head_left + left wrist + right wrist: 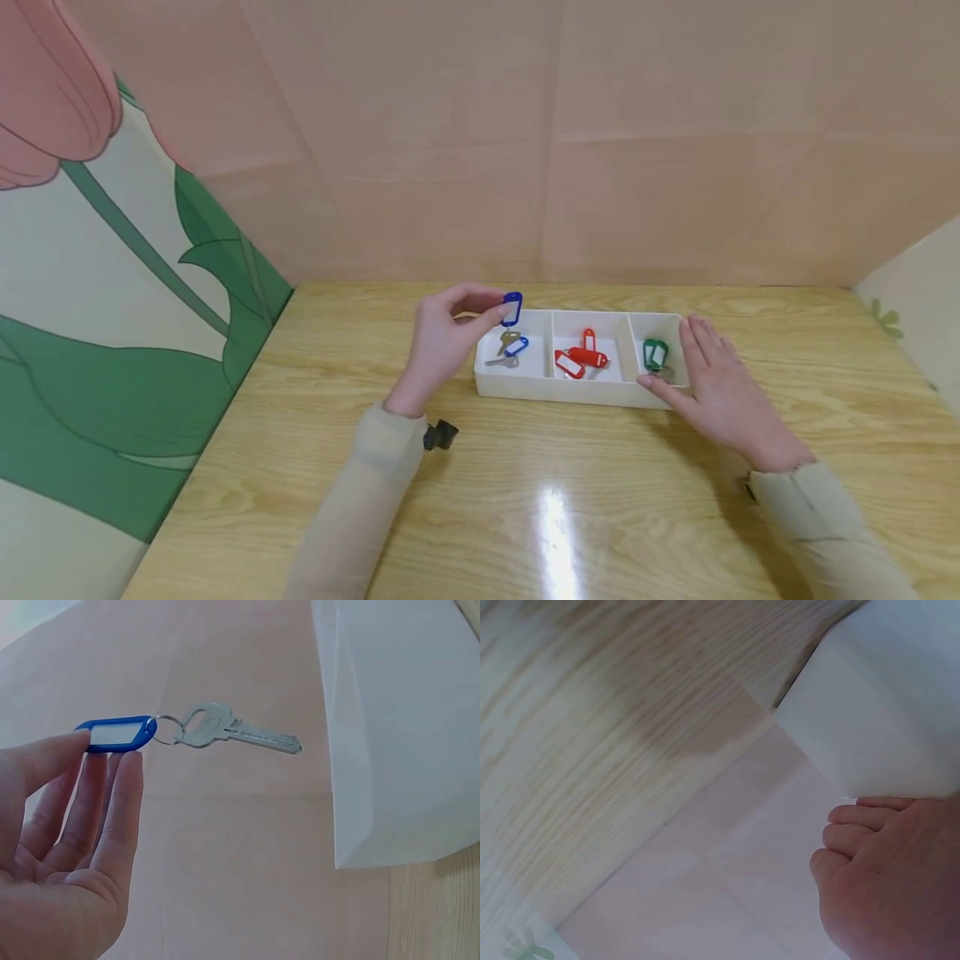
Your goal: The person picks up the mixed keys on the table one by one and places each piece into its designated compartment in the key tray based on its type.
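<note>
My left hand (438, 337) pinches a blue key tag (512, 309) between thumb and fingers, above the left compartment of a white three-part tray (570, 390). From the tag's ring hangs a silver key (214, 729), apart from the tray wall in the left wrist view. Below it, another blue key tag (516, 347) lies in that compartment beside a key (504, 362). Several red key tags (588, 358) fill part of the middle section, and green key tags (657, 355) lie in the right one. My right hand (723, 404) rests against the tray's right end, fingers extended, thumb at the front rim.
The tray stands on a wood-grain table (480, 500) near its back edge. Behind rises a pinkish-beige wall covering (450, 167). A panel with painted green leaves (112, 392) borders the left side. A small black object (441, 435) sits at the left cuff.
</note>
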Available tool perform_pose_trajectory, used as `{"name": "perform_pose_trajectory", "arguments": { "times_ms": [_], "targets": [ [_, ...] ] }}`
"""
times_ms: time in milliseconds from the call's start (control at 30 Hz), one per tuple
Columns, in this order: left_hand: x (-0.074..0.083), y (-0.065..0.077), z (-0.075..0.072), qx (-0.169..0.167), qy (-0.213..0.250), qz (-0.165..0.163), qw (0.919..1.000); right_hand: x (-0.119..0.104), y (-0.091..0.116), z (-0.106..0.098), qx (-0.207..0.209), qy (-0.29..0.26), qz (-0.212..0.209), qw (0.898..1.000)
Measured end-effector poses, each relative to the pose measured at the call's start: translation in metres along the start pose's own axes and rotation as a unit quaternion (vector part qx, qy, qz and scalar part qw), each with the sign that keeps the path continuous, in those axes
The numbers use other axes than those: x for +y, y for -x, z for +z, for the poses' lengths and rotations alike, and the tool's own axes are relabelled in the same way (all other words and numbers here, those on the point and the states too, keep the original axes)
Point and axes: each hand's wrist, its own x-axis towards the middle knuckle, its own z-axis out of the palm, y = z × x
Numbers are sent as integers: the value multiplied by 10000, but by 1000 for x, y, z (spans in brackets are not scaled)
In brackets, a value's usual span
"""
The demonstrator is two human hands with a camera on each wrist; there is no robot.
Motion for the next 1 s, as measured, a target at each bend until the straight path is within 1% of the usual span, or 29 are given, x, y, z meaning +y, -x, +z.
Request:
{"name": "perform_pose_trajectory", "arguments": {
  "times_ms": [200, 400, 600, 767, 1000],
  "targets": [
    [-2, -5, 6, -81, -77, -35, 9999, 0, -1, 0, 9, 12, 5, 10000],
    [-9, -8, 12, -127, -301, -102, 9994, 0, -2, 0, -18, 39, 23, 10000],
    [-23, -12, 18, -177, -528, -65, 9984, -1, -2, -1, -28, 11, 35, 10000],
    [-36, -12, 23, -230, -699, -124, 9972, -2, -1, -1, -2, 44, 13, 10000],
    [-45, -10, 28, -266, -845, -251, 9958, -2, 0, -1, -3, 18, 34, 10000]
  ]
}}
